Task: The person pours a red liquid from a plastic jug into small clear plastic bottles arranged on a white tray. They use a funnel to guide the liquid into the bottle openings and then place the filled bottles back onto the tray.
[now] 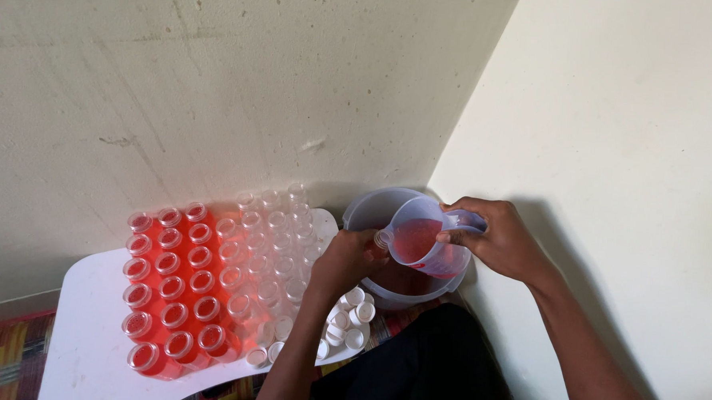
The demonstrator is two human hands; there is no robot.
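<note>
A clear jug (428,245) with red liquid in it is held by its handle in the right hand (504,245), the fingers (460,237) wrapped tight around the handle. The jug is tilted toward the left, its spout at the mouth of a small clear bottle (381,241). That bottle is gripped in the left hand (347,260), whose fingers are closed around its body so that only the neck is seen. Both are held above a clear bucket (368,208), which stands in the corner where 2 walls (217,82) meet; red liquid is seen at its bottom.

To the left, a white board (85,348) is laid out as a counter. On it, filled bottles (172,284) with red liquid are stood in 3 rows, all open at the top. Just beside them, toward the bucket, empty bottles (278,237) are packed in rows. White caps (351,316) are scattered on the board's near right edge, under the left forearm. A patterned cloth (5,357) is visible under the board at the lower left.
</note>
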